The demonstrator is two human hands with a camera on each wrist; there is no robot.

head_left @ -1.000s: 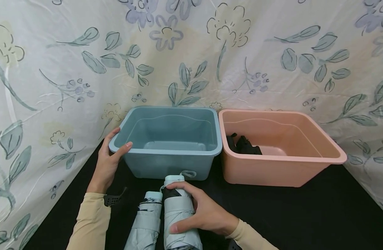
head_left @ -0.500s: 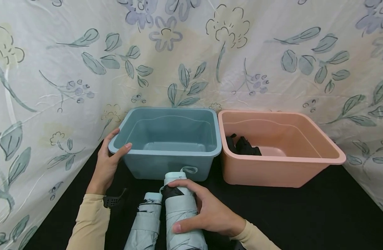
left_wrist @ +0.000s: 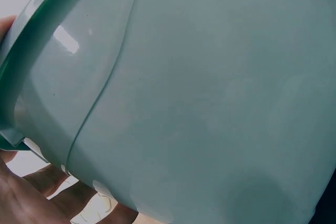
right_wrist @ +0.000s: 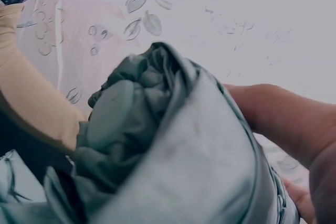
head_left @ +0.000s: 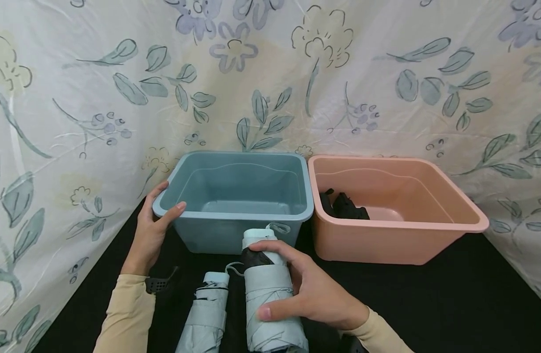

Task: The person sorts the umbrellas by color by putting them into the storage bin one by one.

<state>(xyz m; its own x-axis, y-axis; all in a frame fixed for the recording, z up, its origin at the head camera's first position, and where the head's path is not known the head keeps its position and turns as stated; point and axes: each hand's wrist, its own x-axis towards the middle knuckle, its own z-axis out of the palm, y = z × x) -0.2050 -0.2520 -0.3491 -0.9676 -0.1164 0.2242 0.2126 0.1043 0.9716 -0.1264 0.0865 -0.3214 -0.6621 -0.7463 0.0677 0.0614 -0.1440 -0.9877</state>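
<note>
My right hand (head_left: 314, 289) grips a thick folded light-blue umbrella (head_left: 270, 294), its thumb across the near side. The umbrella's handle end, with a thin wrist strap, points at the front of a blue plastic bin (head_left: 244, 235). In the right wrist view the umbrella's gathered fabric (right_wrist: 173, 145) fills much of the frame. My left hand (head_left: 151, 230) holds the bin's left front corner, thumb over the rim; in the left wrist view the bin's wall (left_wrist: 184, 103) hides part of the fingers. A slimmer light-blue folded umbrella (head_left: 204, 314) lies left of the held one.
A pink plastic bin (head_left: 385, 245) stands right beside the blue one, with black folded items (head_left: 347, 207) inside at its left. Both bins rest on a black tabletop (head_left: 429, 304). Behind them hangs a floral white cloth (head_left: 270, 73).
My right hand has lifted the thick umbrella a little and carried it forward and to the right, away from the slimmer one. My left hand has stayed on the blue bin.
</note>
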